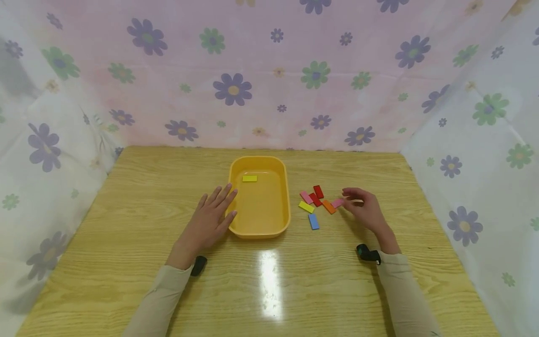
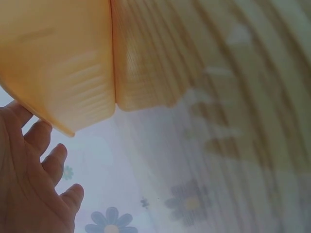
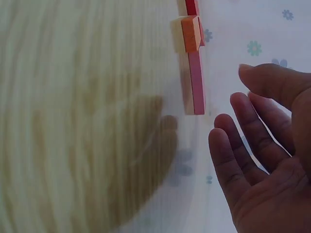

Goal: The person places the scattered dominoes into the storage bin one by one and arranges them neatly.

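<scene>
My left hand (image 1: pixel 212 217) rests with spread, straight fingers on the left rim of a yellow-orange plastic tub (image 1: pixel 287 206); the left wrist view has the fingertips against the tub's wall (image 2: pixel 73 63). One yellow block (image 1: pixel 250 179) lies inside the tub near its far end. My right hand (image 1: pixel 365 208) hovers right of a loose group of small flat blocks, fingers loosely bent and holding nothing. Nearest to it is a pink block (image 3: pixel 196 85), beside an orange block (image 1: pixel 329 207). The group also has two red blocks (image 1: pixel 318 191), another pink block (image 1: pixel 306 197), a yellow block (image 1: pixel 306 207) and a blue block (image 1: pixel 313 221).
The wooden table (image 1: pixel 269 276) carries the tub and blocks. A flowered cloth (image 1: pixel 269 93) hangs behind the table and along both sides. Each wrist wears a small black camera, seen at the left wrist (image 1: pixel 199 266) and right wrist (image 1: pixel 367 253).
</scene>
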`<state>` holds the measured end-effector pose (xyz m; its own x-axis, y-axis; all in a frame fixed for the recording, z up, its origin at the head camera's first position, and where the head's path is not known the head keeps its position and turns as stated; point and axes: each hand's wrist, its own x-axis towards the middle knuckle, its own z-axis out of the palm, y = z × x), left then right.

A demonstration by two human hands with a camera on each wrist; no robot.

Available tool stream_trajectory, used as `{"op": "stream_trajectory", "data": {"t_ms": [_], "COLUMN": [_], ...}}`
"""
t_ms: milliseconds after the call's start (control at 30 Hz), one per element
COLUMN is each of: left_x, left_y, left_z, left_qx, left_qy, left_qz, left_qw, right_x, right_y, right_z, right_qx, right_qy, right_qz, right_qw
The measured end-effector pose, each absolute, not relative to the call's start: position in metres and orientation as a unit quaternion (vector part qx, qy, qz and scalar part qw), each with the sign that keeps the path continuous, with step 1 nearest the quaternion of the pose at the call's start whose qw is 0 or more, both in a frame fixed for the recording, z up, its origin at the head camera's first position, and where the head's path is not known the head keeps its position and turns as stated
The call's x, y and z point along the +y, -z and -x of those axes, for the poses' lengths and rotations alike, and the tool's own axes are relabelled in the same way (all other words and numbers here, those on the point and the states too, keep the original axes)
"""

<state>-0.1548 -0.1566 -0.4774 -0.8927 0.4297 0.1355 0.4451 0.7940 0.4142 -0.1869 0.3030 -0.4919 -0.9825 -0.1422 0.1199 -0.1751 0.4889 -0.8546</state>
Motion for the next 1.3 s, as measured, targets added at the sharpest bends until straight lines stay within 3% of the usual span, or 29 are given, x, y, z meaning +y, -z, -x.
{"op": "stream_trajectory", "data": {"t_ms": [667, 1300], "left_x": [-0.157, -0.157], "left_y": [0.479, 0.479], "left_z": [0.155, 0.155], "left_qx": [-0.946, -0.947], "left_qy": [0.226, 0.221], "left_qz": [0.230, 0.233], "left_qw": [0.016, 0.019], "right_x": [0.305, 0.311], "right_y": [0.490, 0.490], "right_z": [0.195, 0.205], "right_qx": [-0.909, -0.928], "right_qy": [-0.387, -0.342], "right_qz": [-0.153, -0.127], "right_qw": [-0.012, -0.074]}}
